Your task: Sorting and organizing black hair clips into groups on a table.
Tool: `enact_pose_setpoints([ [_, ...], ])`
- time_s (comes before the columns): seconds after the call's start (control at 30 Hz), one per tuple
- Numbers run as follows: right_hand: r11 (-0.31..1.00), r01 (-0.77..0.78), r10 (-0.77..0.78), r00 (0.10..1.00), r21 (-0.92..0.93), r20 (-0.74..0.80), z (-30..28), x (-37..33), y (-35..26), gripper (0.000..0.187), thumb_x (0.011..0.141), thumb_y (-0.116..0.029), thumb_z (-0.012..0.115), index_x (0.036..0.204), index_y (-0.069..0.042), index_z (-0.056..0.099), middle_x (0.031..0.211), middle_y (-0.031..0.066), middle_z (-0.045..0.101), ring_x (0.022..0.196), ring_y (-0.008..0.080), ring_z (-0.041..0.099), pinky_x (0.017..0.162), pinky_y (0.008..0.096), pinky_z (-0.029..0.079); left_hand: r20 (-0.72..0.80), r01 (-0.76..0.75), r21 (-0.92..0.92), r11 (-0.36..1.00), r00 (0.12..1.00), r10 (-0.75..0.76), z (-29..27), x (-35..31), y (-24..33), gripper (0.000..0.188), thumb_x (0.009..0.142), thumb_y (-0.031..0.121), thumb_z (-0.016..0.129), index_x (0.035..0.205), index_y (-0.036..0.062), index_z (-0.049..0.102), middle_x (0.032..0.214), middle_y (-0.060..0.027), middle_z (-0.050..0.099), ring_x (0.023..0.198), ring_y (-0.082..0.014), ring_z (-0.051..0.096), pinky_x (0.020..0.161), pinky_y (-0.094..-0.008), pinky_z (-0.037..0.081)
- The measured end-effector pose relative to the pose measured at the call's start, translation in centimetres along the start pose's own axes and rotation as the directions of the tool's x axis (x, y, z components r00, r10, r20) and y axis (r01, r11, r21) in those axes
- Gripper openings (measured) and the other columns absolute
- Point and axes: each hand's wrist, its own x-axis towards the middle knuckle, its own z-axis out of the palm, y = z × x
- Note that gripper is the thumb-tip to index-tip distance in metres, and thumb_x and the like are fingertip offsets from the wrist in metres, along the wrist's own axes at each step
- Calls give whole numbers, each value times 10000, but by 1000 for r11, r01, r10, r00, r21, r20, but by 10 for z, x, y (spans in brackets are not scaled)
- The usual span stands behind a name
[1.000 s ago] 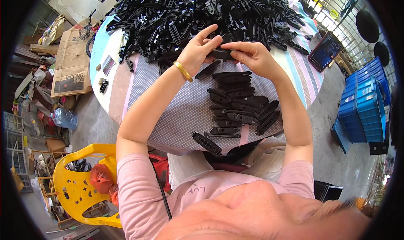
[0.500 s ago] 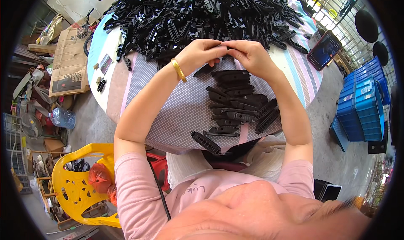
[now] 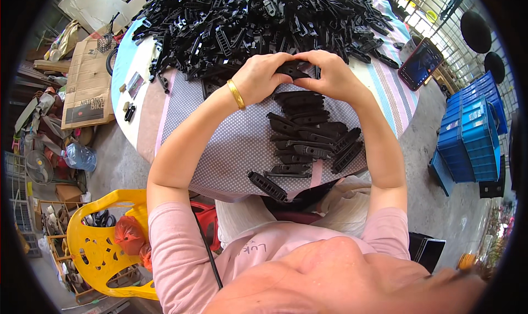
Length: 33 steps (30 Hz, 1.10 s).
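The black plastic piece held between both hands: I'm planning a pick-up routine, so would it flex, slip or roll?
The black plastic piece looks moulded and rigid, so probably stiff. It is pinched between the left hand and right hand, so likely light. Flat like those in the sorted row, it should not roll.

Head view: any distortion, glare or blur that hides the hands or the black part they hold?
Head view: strong fisheye bending and a dark rim; daylight is even; left hand, right hand and the black plastic part between them are sharp; the black heap merges into one dark mass.
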Motion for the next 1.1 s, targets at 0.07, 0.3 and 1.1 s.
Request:
enact_pose_setpoints([
  [0.07, 999, 18, -19, 999, -32, -26, -2, 0, -3, 408, 685, -224, 731, 1015, -11, 621, 904, 159, 644, 840, 303, 606, 770, 361, 472, -15, -16, 7, 1000, 1000, 17, -3, 1, 0, 353, 731, 87, 678, 1068, 26, 591, 905, -166, 642, 803, -313, 633, 716, -330, 501],
  [0.3, 972, 103, -118, 991, -213, -57, -4, -2, -6, 390, 705, -166, 741, 1030, 5, 611, 885, 142, 628, 772, 249, 611, 766, 325, 471, 13, -29, 48, 998, 1000, 29, -13, 3, 7, 346, 738, 103, 681, 1066, 35, 598, 876, -151, 648, 757, -281, 645, 676, -311, 506],
  [1.1, 987, 59, -77, 990, -150, -120, 1, 5, 26, 285, 789, -57, 572, 1068, -45, 630, 1020, 104, 640, 925, 260, 557, 822, 332, 455, 237, -3, -250, 968, 970, 64, -8, -3, 18, 328, 731, 138, 700, 1047, 74, 642, 851, -142, 661, 743, -236, 638, 714, -319, 496],
])
